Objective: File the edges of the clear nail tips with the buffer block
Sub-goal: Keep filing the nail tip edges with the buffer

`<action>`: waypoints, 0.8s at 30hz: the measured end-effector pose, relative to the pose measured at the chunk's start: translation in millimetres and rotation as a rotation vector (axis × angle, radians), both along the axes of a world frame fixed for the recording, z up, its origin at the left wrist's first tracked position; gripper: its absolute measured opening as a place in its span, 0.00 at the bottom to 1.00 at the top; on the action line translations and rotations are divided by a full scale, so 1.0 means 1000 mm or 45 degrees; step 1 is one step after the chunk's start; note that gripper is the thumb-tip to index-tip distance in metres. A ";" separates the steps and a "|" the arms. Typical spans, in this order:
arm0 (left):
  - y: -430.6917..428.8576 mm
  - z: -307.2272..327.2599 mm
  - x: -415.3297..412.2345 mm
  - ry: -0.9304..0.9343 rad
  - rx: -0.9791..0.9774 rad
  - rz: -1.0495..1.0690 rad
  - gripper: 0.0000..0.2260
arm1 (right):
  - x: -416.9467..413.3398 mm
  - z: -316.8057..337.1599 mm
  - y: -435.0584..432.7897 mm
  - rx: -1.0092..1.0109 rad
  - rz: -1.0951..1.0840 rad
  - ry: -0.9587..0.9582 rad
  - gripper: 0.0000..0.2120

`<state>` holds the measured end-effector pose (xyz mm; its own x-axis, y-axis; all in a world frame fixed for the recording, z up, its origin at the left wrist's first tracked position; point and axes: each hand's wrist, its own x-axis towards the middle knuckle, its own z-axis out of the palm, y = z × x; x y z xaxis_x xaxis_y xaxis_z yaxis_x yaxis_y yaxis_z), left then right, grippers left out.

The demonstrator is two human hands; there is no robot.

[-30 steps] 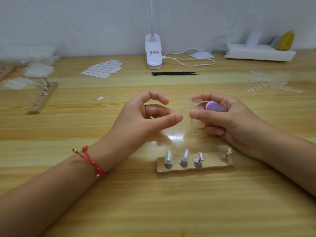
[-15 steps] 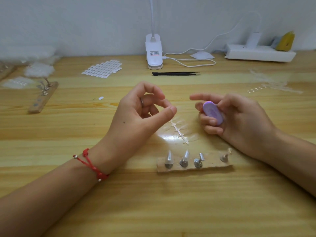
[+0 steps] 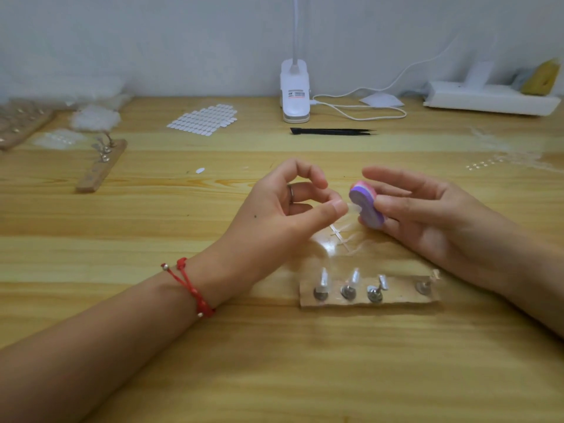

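1. Over the middle of the wooden table (image 3: 152, 346), my left hand (image 3: 290, 209) pinches a clear nail tip (image 3: 355, 209) at the thumb's end. It is thin, glassy plastic, faint, and points right.
2. Just right of it, touching or nearly so, is the buffer block (image 3: 366, 207), an oval of layered purple foam whose long axis slants toward the near edge.
3. My right hand (image 3: 427, 215) grips the block between thumb and lower fingers, forefinger straight.
4. The filing stroke, I judge, runs along that slant.

Barely discernible clear nail tip (image 3: 354, 208) against buffer block (image 3: 365, 206) (lamp neck (image 3: 294, 25) beyond top edge)
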<state>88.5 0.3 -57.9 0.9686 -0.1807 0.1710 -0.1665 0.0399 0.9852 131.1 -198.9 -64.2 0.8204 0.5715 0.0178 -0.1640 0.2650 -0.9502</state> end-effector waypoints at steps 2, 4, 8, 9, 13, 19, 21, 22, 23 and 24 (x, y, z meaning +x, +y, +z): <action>-0.001 0.001 0.000 -0.017 -0.014 0.019 0.11 | -0.001 0.001 0.000 -0.034 0.015 -0.021 0.19; -0.001 0.002 0.000 -0.037 -0.032 0.040 0.11 | -0.003 0.002 0.001 -0.079 0.020 -0.038 0.19; -0.002 0.002 -0.001 -0.056 0.010 0.060 0.11 | -0.007 0.004 0.005 -0.139 -0.010 -0.041 0.20; -0.002 0.001 -0.001 -0.058 0.027 0.061 0.11 | -0.008 0.004 0.005 -0.154 -0.019 -0.039 0.20; -0.001 0.001 -0.001 -0.054 0.037 0.070 0.11 | -0.009 0.006 0.006 -0.180 -0.071 -0.029 0.17; -0.001 0.000 -0.002 -0.066 0.111 0.035 0.11 | -0.011 0.007 0.008 -0.226 -0.069 -0.056 0.16; -0.002 0.001 -0.003 -0.045 0.139 0.009 0.10 | -0.011 0.007 0.008 -0.223 -0.088 -0.061 0.16; -0.001 0.001 -0.003 -0.037 0.152 -0.003 0.11 | -0.011 0.007 0.008 -0.210 -0.104 -0.054 0.16; -0.001 0.002 -0.003 -0.032 0.158 -0.003 0.11 | -0.010 0.007 0.008 -0.198 -0.116 -0.046 0.16; 0.000 0.002 -0.003 -0.028 0.152 0.016 0.12 | -0.010 0.007 0.008 -0.197 -0.118 -0.044 0.16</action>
<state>86.0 -0.2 -55.8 0.9672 -0.1888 0.1699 -0.1876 -0.0798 0.9790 121.1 -191.2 -57.5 0.8703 0.4913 -0.0355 -0.1121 0.1274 -0.9855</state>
